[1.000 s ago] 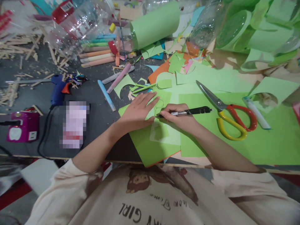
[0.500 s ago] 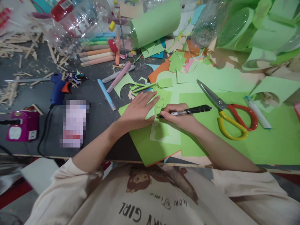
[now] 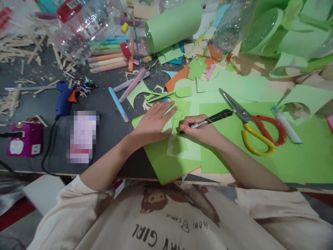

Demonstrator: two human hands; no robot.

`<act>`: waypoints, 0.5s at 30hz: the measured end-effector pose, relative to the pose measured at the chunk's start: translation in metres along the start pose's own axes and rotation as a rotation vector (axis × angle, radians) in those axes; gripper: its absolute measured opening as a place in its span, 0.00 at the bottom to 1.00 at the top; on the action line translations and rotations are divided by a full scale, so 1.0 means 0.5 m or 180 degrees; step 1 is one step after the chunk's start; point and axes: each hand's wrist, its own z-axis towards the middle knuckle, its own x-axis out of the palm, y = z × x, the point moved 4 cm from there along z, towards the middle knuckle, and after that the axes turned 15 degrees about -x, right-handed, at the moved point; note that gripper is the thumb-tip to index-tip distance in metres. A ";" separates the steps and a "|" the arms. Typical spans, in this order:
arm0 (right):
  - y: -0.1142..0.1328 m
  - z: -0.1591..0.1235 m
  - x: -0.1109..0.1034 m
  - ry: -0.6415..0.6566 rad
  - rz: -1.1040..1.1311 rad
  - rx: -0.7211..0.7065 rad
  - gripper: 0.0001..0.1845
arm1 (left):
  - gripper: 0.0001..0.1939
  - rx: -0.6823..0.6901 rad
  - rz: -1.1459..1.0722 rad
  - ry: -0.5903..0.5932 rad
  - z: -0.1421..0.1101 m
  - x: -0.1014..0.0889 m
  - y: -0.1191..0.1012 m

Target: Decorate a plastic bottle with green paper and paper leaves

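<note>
My right hand [image 3: 201, 129] is closed around a black pen [image 3: 214, 117], its tip low against a pale green paper [image 3: 191, 147]. Thin drawn lines, a small round outline with a curve below it, show on the paper left of the pen tip. My left hand [image 3: 153, 123] lies flat with fingers spread, pressing on the paper's left side and the brighter green sheets [image 3: 166, 170] beneath. To the right, scissors [image 3: 246, 116] with one red and one yellow handle rest partly open on a large green sheet [image 3: 291, 166].
A blue glue gun [image 3: 63, 99] and a blurred-out phone [image 3: 82, 137] lie at left, beside a purple box [image 3: 25, 139] with a cable. Behind are wooden sticks, coloured markers [image 3: 110, 58], clear bottles [image 3: 88, 27], a green paper-covered cylinder [image 3: 174, 26] and paper scraps.
The pen tip has moved slightly right and down, lengthening the drawn curve, and the pen's back end has tilted up. My left hand stays in place.
</note>
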 end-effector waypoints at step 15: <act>0.002 0.002 -0.012 -0.0215 0.0145 0.0060 0.14 | 0.33 -0.0059 0.0043 0.0055 -0.001 -0.005 -0.005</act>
